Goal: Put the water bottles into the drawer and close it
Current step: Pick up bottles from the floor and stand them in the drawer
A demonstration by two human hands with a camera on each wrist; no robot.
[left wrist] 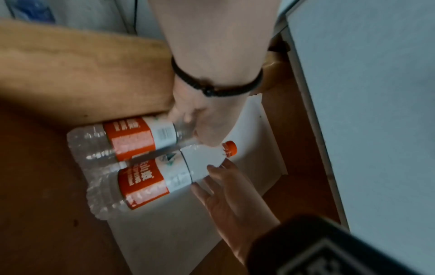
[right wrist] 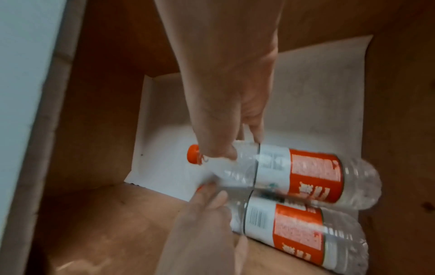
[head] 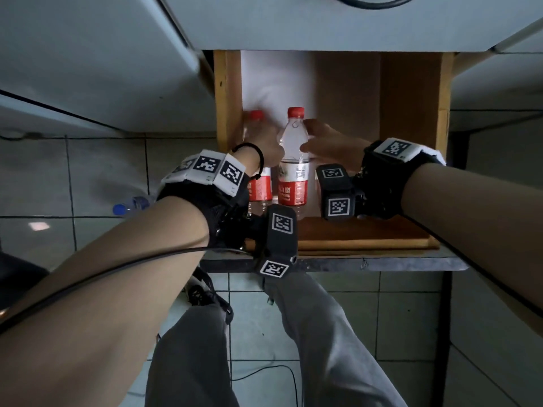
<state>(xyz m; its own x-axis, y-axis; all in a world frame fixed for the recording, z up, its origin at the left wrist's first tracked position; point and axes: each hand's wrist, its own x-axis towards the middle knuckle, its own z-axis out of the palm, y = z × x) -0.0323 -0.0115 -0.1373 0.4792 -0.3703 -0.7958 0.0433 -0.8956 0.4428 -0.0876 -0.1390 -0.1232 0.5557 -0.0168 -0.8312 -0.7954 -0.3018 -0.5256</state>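
Note:
Two clear water bottles with red caps and red labels lie side by side on white paper (head: 273, 80) in the open wooden drawer (head: 223, 98), caps pointing to the back. My left hand (head: 264, 148) curls round the shoulder of the left bottle (head: 260, 186), hiding most of its upper half. The left wrist view shows this grip (left wrist: 195, 126) on the bottle (left wrist: 139, 137). My right hand (head: 311, 136) holds the right bottle (head: 293, 183) near its neck, thumb and fingers against it. In the right wrist view the thumb (right wrist: 219, 150) lies over that bottle (right wrist: 306, 176).
A blue-capped bottle (head: 129, 205) lies on the tiled floor left of the drawer. The right half of the drawer floor (head: 405, 113) is bare wood. A grey desk top (head: 323, 22) overhangs the drawer's back. My legs stand below the drawer front (head: 367, 245).

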